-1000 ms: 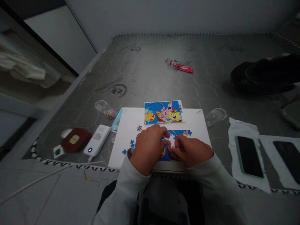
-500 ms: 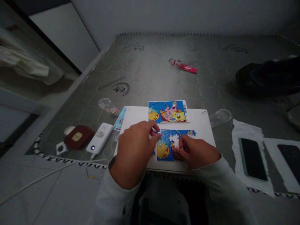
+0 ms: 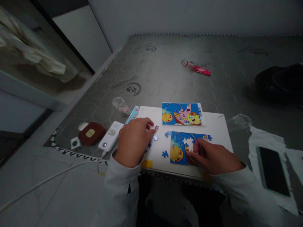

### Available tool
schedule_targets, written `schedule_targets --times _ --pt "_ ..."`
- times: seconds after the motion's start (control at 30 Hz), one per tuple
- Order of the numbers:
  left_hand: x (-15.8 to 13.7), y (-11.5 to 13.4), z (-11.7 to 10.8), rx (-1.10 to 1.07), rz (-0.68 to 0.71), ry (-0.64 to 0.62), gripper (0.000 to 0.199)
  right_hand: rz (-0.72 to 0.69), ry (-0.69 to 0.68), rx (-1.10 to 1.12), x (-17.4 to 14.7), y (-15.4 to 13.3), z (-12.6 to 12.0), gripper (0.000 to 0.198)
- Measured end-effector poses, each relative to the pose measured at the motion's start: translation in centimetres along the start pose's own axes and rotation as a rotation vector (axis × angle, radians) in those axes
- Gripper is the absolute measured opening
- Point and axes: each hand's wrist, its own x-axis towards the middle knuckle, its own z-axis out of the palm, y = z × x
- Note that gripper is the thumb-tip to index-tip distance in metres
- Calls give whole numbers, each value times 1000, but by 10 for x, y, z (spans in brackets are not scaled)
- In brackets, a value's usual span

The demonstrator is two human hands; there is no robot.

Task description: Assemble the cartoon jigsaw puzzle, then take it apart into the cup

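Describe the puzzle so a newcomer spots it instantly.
On the gray mat is a white board. On the board's near part, partly under the right hand, lies the puzzle. Unlike the whole, barcoded card just beyond, it has a jagged white gap.

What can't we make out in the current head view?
Head view, all:
Puzzle, lower right part: hidden by the right hand.
Whether the right hand pinches a piece: blocked by that hand itself.
Whether the left hand grips the loose piece beside it: too small, blurred.
Power bank lettering: too small.
Black object: too dark, cut off by the right edge.
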Motion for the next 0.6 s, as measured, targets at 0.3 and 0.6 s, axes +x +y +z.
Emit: schedule_targets --times 0.3,0.6 --pt "4 5 10 9 3 -15 9 21 -123 -5 6 4 -4 29" --pt "2 10 3 13 -27 -68 8 3 -54 -42 -6 12 -22 36"
